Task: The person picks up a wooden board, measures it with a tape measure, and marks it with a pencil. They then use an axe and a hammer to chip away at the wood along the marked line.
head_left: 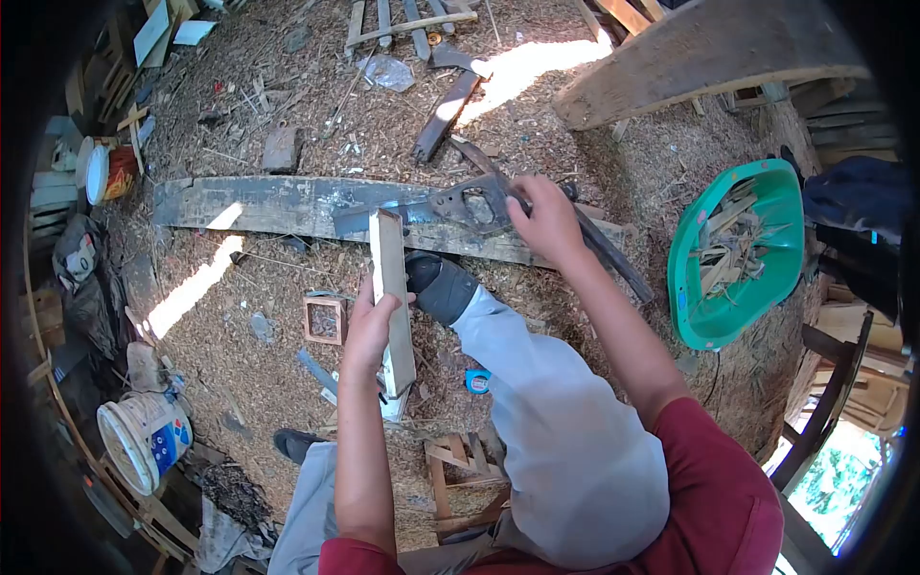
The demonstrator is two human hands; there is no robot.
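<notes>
My left hand (369,331) is wrapped round a long, narrow wooden piece (391,278) with pale sides, held up lengthwise near my bent leg. A handsaw (474,206) lies across the old plank (287,201), its blade towards the left. At the back of the saw's handle is my right hand (544,218), thumb and fingers apart; whether it touches the handle is hard to tell. Just behind that hand lies a dark wooden tool handle (613,257). My shoe (443,287) rests against the plank's near edge.
A green basin (682,278) of wood scraps stands at right. Below the plank are a small wooden box (325,319) and a blue tape measure (476,380). An axe-like tool (447,113) lies ahead, a thick timber (709,67) at upper right, a white bucket (125,450) at left.
</notes>
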